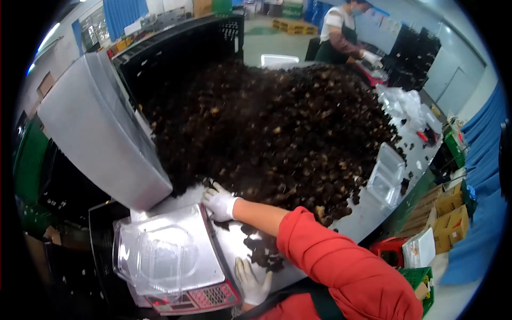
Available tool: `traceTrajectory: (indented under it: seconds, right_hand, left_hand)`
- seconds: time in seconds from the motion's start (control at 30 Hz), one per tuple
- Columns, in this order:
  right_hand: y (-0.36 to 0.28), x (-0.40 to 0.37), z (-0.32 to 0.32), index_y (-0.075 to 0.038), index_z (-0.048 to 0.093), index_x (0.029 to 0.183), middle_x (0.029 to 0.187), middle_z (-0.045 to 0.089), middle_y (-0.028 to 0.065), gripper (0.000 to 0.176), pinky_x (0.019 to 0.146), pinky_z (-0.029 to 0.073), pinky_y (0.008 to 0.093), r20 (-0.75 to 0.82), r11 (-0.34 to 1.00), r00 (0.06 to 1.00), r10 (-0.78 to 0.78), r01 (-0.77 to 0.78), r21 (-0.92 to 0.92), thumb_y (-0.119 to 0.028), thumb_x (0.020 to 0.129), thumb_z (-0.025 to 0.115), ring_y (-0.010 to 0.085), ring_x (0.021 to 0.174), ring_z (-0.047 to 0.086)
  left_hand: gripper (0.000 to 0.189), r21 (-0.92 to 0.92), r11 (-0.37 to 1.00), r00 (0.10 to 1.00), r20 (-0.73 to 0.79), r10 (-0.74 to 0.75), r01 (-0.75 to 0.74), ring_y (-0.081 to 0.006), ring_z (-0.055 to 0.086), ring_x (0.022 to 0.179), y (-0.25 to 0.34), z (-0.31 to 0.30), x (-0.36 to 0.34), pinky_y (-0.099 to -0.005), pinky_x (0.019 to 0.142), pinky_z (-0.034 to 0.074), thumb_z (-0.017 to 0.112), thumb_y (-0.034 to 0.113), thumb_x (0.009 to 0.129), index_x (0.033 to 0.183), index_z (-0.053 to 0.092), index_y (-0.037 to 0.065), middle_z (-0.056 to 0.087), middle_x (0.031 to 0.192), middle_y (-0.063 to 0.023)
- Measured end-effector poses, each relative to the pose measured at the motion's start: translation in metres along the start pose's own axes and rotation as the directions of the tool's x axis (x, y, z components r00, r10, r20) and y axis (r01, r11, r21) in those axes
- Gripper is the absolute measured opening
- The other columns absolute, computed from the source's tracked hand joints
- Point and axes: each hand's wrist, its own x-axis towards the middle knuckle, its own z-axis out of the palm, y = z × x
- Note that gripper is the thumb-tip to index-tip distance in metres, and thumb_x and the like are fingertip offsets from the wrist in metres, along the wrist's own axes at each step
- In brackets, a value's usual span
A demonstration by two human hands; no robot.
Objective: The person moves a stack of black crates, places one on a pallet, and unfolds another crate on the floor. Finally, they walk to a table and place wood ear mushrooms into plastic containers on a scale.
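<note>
My right hand [220, 202], in a white glove, reaches to the near edge of a large heap of dark brown, mushroom-like pieces [277, 128]. Its fingers are stretched out, with a small dark piece by the fingertips. Lower down, my left hand [253, 282], also gloved, is spread with the thumb apart, beside a red-edged digital scale [213, 296]. A clear plastic tray [165, 256] lies on the scale's plate, and no dark pieces show in it. Between my hands and the scale, a few loose dark pieces [264, 252] lie on the metal table [234, 240].
A tall stack of clear trays [104, 128] leans at the left. Behind the heap stands a black crate [181, 48]. Another clear tray [386, 176] and plastic bags [402, 104] lie at the right edge. A co-worker [341, 37] works at another scale [372, 73] across the table.
</note>
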Motion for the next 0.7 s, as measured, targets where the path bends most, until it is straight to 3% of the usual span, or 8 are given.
traceTrajectory:
  seconds: [0.03, 0.13, 0.2, 0.27, 0.33, 0.5, 0.6, 0.7]
  right_hand:
    - [-0.002, -0.012, 0.012, -0.002, 0.061, 0.104, 0.114, 0.055, 0.0156, 0.041, 0.105, 0.024, 0.0489, -0.023, 1.000, 1.000, 0.014, -0.014, -0.008, -0.030, 0.076, 0.053, 0.0307, 0.114, 0.046]
    - [-0.007, -0.048, -0.046, -0.003, 0.062, 0.104, 0.117, 0.053, 0.0187, 0.039, 0.103, 0.025, 0.0523, 0.497, 0.989, 0.863, -0.086, 0.136, -0.066, -0.028, 0.076, 0.052, 0.0321, 0.115, 0.046]
    - [0.008, -0.106, -0.061, -0.006, 0.058, 0.110, 0.120, 0.049, 0.0198, 0.041, 0.101, 0.028, 0.0519, 0.005, 0.990, 0.991, -0.135, 0.135, -0.045, -0.027, 0.074, 0.060, 0.0342, 0.116, 0.044]
    - [0.027, -0.147, -0.099, -0.010, 0.053, 0.119, 0.126, 0.044, 0.0211, 0.051, 0.101, 0.027, 0.0551, -0.178, 0.998, 0.984, 0.003, 0.010, 0.069, -0.029, 0.073, 0.064, 0.0362, 0.120, 0.040]
    - [0.053, -0.184, -0.108, -0.013, 0.048, 0.128, 0.135, 0.037, 0.0228, 0.061, 0.103, 0.024, 0.0564, -0.131, 0.959, 0.950, 0.284, -0.283, 0.022, -0.034, 0.073, 0.066, 0.0383, 0.126, 0.034]
    - [0.058, -0.277, -0.092, -0.015, 0.056, 0.115, 0.136, 0.038, 0.0214, 0.043, 0.107, 0.019, 0.0575, 0.036, 0.972, 0.971, 0.236, -0.236, -0.003, -0.032, 0.076, 0.060, 0.0375, 0.130, 0.031]
    - [0.101, -0.316, -0.110, -0.009, 0.062, 0.098, 0.132, 0.042, 0.0240, 0.029, 0.107, 0.021, 0.0528, -0.136, 0.864, 0.886, 0.444, -0.463, -0.196, -0.024, 0.074, 0.061, 0.0381, 0.126, 0.035]
    - [0.117, -0.337, -0.118, -0.010, 0.060, 0.108, 0.132, 0.042, 0.0232, 0.036, 0.106, 0.023, 0.0511, -0.285, 0.851, 0.839, 0.463, -0.511, -0.120, -0.025, 0.075, 0.060, 0.0376, 0.126, 0.035]
  left_hand:
    - [0.085, 0.011, 0.999, 0.999, 0.013, -0.033, 0.033, -0.0493, 0.026, 0.126, 0.008, 0.000, 0.002, -0.0551, 0.104, 0.022, 0.073, 0.028, 0.071, 0.132, 0.029, -0.010, 0.026, 0.136, -0.0343]
    - [0.087, 0.057, 0.996, 0.997, 0.015, -0.075, 0.074, -0.0495, 0.025, 0.127, 0.014, 0.003, 0.007, -0.0537, 0.105, 0.021, 0.073, 0.028, 0.071, 0.136, 0.026, -0.007, 0.023, 0.139, -0.0342]
    - [0.088, 0.066, 0.996, 0.998, 0.015, -0.069, 0.068, -0.0496, 0.024, 0.127, 0.018, 0.012, 0.012, -0.0540, 0.105, 0.021, 0.073, 0.028, 0.071, 0.137, 0.026, -0.005, 0.023, 0.139, -0.0336]
    - [0.085, 0.040, 0.999, 1.000, 0.004, -0.004, 0.004, -0.0482, 0.022, 0.130, 0.028, 0.022, 0.026, -0.0555, 0.106, 0.020, 0.072, 0.030, 0.072, 0.139, 0.028, 0.000, 0.021, 0.141, -0.0319]
    - [0.086, 0.101, 0.993, 0.998, -0.004, 0.068, -0.067, -0.0468, 0.019, 0.131, 0.039, 0.036, 0.051, -0.0564, 0.106, 0.017, 0.072, 0.034, 0.072, 0.139, 0.029, 0.003, 0.019, 0.142, -0.0309]
    - [0.082, 0.294, 0.951, 0.988, 0.144, 0.051, -0.091, -0.0423, 0.011, 0.136, 0.066, 0.060, 0.097, -0.0597, 0.106, 0.008, 0.070, 0.045, 0.072, 0.138, 0.035, 0.011, 0.013, 0.147, -0.0247]
    - [0.086, 0.449, 0.888, 0.977, 0.123, -0.174, 0.101, -0.0410, 0.003, 0.138, 0.048, 0.054, 0.113, -0.0585, 0.108, 0.000, 0.063, 0.057, 0.074, 0.140, 0.034, 0.011, 0.006, 0.149, -0.0252]
    - [0.085, 0.442, 0.873, 0.956, 0.096, -0.277, 0.209, -0.0387, 0.003, 0.139, 0.047, 0.053, 0.113, -0.0584, 0.107, -0.001, 0.065, 0.056, 0.074, 0.141, 0.032, 0.016, 0.004, 0.151, -0.0214]
